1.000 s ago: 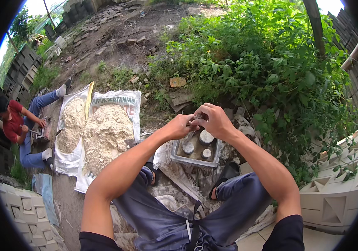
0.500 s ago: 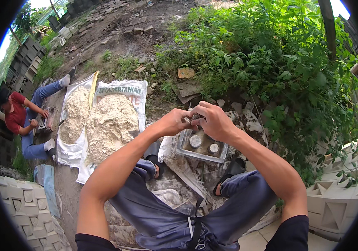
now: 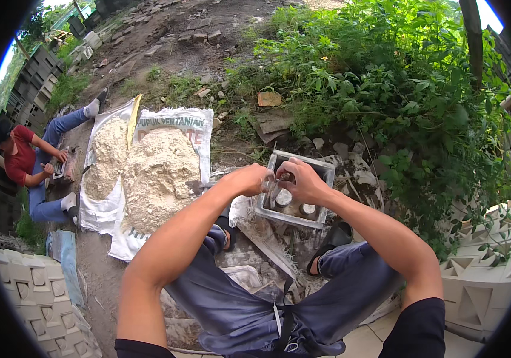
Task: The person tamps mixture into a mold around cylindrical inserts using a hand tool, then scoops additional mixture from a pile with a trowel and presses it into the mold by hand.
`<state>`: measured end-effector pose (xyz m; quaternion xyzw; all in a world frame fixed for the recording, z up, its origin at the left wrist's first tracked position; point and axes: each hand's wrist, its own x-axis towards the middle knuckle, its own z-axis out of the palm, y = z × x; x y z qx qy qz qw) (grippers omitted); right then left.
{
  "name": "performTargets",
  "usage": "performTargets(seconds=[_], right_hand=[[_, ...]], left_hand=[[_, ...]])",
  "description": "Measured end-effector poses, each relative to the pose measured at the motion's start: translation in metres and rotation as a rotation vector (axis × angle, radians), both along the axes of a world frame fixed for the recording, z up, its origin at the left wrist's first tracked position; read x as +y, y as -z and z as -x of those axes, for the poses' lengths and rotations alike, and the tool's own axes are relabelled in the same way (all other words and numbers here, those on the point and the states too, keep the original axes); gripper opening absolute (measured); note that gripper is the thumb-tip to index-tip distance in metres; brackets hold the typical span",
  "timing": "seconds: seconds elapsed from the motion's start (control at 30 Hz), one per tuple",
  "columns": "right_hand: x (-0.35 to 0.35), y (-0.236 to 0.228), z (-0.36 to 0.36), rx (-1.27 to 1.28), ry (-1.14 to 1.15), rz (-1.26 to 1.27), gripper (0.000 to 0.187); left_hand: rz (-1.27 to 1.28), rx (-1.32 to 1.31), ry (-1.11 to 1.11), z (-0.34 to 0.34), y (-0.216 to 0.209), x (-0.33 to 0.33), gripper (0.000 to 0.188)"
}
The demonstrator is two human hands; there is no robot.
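In front of my feet stands a grey square mould box (image 3: 291, 221) with raised walls. Two round pale-topped pegs (image 3: 283, 197) stand inside it. Over the box's left wall, my left hand (image 3: 248, 181) curls its fingers inward; their tips are blurred. My right hand (image 3: 304, 182) reaches over the inside of the box, its fingers bent down and close to the left fingertips. Both hands look closed, but what is between the fingers is hidden.
Pale, crumbly powder (image 3: 160, 167) is heaped on white sacks (image 3: 205, 128) to the left. Beyond, a person in a red shirt (image 3: 21, 152) works at another mould (image 3: 64, 170). Patterned concrete blocks (image 3: 476, 280) are stacked at right, more blocks (image 3: 40, 292) at left. Green plants (image 3: 411, 107) grow behind.
Both hands have come down and slightly nearer to me over the mould box. More of the box's far walls and interior now shows.
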<state>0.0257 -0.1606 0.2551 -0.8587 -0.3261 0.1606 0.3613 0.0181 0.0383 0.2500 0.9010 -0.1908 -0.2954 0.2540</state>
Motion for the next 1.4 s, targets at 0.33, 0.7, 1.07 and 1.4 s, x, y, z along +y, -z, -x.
performTargets(seconds=[0.33, 0.7, 1.07, 1.4], right_hand=[[0.037, 0.095, 0.028, 0.438, 0.54, -0.975, 0.039], [0.057, 0.099, -0.005, 0.031, 0.863, -1.159, 0.038], [0.063, 0.111, 0.026, 0.093, 1.015, -0.87, 0.037], [0.062, 0.123, 0.014, 0.052, 0.793, -0.913, 0.039]], left_hand=[[-0.06, -0.021, -0.06, -0.025, -0.039, 0.003, 0.043], [-0.197, 0.017, -0.01, -0.04, -0.029, -0.012, 0.039], [-0.249, 0.075, -0.012, -0.045, -0.028, -0.014, 0.042], [-0.213, 0.077, 0.018, -0.043, -0.025, -0.012, 0.037]])
